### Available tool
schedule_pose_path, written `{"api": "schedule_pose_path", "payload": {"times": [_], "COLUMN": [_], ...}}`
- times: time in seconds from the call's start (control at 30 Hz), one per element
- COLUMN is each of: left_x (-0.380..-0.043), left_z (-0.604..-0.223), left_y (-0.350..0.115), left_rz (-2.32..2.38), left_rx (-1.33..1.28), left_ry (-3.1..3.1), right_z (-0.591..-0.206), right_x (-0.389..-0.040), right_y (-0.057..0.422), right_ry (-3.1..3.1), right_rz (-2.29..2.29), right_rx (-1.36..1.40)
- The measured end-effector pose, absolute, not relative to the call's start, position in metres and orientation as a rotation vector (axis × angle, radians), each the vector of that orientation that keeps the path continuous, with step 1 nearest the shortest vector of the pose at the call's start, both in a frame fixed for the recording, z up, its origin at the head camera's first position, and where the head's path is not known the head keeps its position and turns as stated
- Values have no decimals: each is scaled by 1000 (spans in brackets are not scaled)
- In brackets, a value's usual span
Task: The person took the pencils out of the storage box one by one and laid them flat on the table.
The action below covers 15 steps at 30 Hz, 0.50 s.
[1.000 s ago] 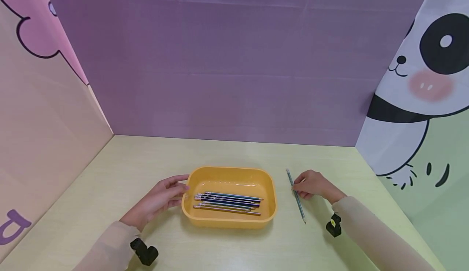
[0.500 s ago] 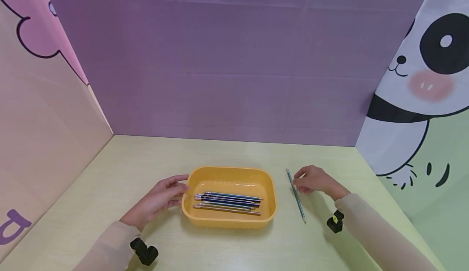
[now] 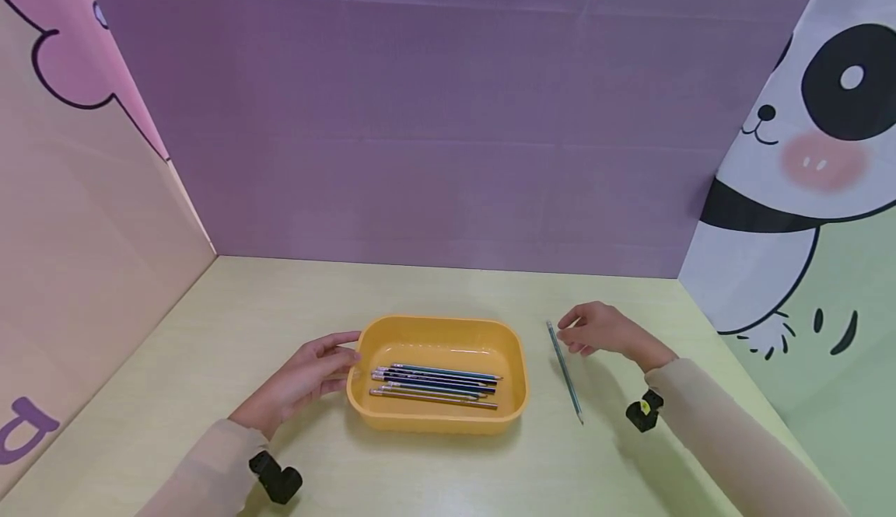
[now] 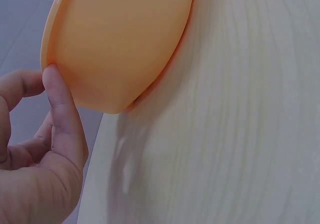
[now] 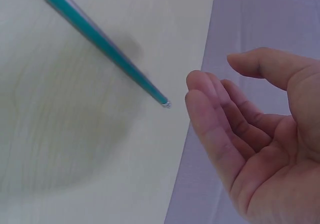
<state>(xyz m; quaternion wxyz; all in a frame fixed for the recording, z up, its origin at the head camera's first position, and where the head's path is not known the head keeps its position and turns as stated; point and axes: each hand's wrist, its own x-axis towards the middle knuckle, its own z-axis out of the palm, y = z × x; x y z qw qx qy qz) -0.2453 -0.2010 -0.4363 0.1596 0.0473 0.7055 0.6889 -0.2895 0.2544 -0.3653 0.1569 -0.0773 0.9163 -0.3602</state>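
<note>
A yellow plastic tray point(image 3: 448, 338) stands on the table, with several pencils point(image 3: 437, 386) lying side by side in it. My left hand point(image 3: 311, 377) pinches the tray's left rim; in the left wrist view, the thumb point(image 4: 61, 97) presses the edge and a finger lies on its other side. To the right of the tray a single green pencil point(image 3: 565, 373) lies on the table, its sharpened tip towards me. Beside that pencil's far end is my right hand point(image 3: 603, 329), fingers relaxed. A gap shows between the right hand point(image 5: 260, 134) and the pencil in the right wrist view.
A pale wooden table point(image 3: 301, 288) carries everything. A purple backdrop point(image 3: 448, 128) closes off the back, and printed panels, one with a panda point(image 3: 770, 167), stand at both sides. Each wrist wears a small black camera point(image 3: 276, 478).
My right hand has moved away from the table's front, from touching the loose pencil's shaft to apart from it near its far end. The left hand and tray have stayed put.
</note>
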Motion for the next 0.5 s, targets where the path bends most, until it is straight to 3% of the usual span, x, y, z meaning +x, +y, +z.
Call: {"api": "schedule_pose_path", "payload": {"times": [0.5], "left_x": [-245], "left_z": [-436], "left_y": [-200], "left_rz": [1970], "left_rx": [136], "left_ry": [2018], "right_z": [-352], "right_x": [-291], "right_y": [248], "right_ry": [2590], "right_rz": [-1016], "right_rx": [-333]}}
